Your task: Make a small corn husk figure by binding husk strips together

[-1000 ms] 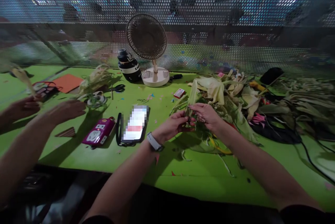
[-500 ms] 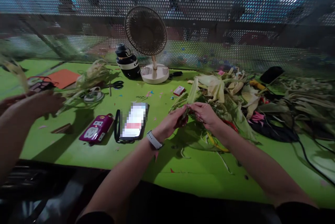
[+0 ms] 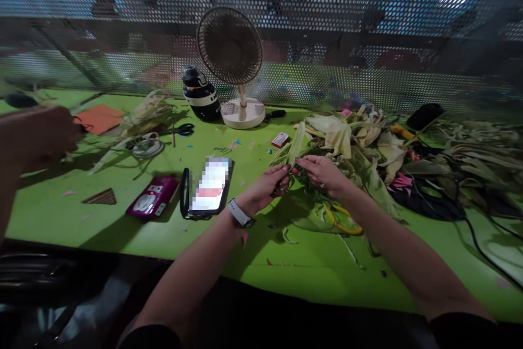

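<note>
My left hand (image 3: 267, 188) and my right hand (image 3: 322, 173) meet over the green table (image 3: 310, 267), both pinching a small bundle of pale green corn husk (image 3: 295, 148) whose tip sticks up between them. A white watch (image 3: 239, 214) is on my left wrist. Just behind and to the right lies a heap of corn husks (image 3: 359, 142). A yellow cord (image 3: 341, 221) lies under my right forearm.
A phone (image 3: 210, 185) and a magenta power strip (image 3: 152, 203) lie left of my hands. A desk fan (image 3: 232, 66), a dark bottle (image 3: 199, 99) and scissors (image 3: 182, 130) stand farther back before a perforated metal screen. A co-worker's hand (image 3: 38, 136) is at far left. Black cables (image 3: 469, 213) trail right.
My hands lifted slightly and shifted the husk bundle upward. The co-worker's hands pulled back to the left, away from the husks near the scissors.
</note>
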Available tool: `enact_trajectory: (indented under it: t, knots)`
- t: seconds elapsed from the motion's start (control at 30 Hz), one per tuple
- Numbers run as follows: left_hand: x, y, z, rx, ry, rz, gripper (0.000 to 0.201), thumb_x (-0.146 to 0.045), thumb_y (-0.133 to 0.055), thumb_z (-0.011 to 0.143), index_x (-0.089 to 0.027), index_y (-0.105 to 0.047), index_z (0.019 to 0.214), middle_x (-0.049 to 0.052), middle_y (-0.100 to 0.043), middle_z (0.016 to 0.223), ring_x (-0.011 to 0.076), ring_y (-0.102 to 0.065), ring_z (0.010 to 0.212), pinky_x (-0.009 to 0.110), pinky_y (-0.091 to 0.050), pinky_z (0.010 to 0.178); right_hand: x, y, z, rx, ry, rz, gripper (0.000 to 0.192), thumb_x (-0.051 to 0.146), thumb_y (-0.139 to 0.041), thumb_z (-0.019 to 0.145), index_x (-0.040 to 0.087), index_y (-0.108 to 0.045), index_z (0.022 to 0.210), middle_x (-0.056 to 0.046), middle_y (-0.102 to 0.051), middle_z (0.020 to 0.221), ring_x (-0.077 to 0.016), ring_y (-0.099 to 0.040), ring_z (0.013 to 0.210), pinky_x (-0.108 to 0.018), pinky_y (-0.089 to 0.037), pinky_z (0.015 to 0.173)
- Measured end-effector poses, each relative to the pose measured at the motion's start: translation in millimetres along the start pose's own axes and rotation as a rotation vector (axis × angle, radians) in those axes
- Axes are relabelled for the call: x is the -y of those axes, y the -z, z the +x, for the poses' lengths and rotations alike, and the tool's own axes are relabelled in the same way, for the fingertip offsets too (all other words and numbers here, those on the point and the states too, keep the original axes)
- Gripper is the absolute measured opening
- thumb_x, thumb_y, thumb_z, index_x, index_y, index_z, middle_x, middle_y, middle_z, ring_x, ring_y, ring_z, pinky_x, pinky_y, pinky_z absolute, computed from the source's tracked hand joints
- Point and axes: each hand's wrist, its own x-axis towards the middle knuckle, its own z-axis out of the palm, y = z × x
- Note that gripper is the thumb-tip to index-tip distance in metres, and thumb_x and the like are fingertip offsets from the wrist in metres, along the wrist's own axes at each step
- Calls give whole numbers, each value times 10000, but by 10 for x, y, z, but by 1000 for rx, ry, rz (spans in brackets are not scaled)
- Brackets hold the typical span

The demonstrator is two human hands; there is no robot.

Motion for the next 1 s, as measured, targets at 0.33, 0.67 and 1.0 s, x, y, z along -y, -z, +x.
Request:
enact_trajectory:
  t: [0.33, 0.67, 1.0]
  knots:
    - [-308, 95, -118, 79, 15, 12, 190, -270, -644, 801, -94, -631, 870, -76, -308, 537, 16, -217, 418, 107, -175, 360, 394, 500, -194, 40, 217, -267, 355, 503, -696, 704, 150, -678, 674, 71, -362, 433, -39, -248, 411, -214, -149, 411]
    - [-501, 108, -64, 80, -68, 194, 202, -280, -589, 845, -88, -643, 815, -54, -323, 520, 19, -248, 416, 121, -159, 370, 785, 1100, -525, -321, 311, -20, 253, 401, -751, 690, 171, -650, 657, 80, -340, 386, -8, -234, 313, -210, -107, 364]
    - [-625, 288, -144, 54, -72, 218, 202, -303, -639, 810, -102, -645, 830, -63, -338, 512, 20, -252, 405, 129, -147, 352, 583, 1577, -621, -530, 217, -169, 308, 460, -666, 774, 221, -568, 607, 61, -271, 355, -49, -211, 319, -279, -123, 380]
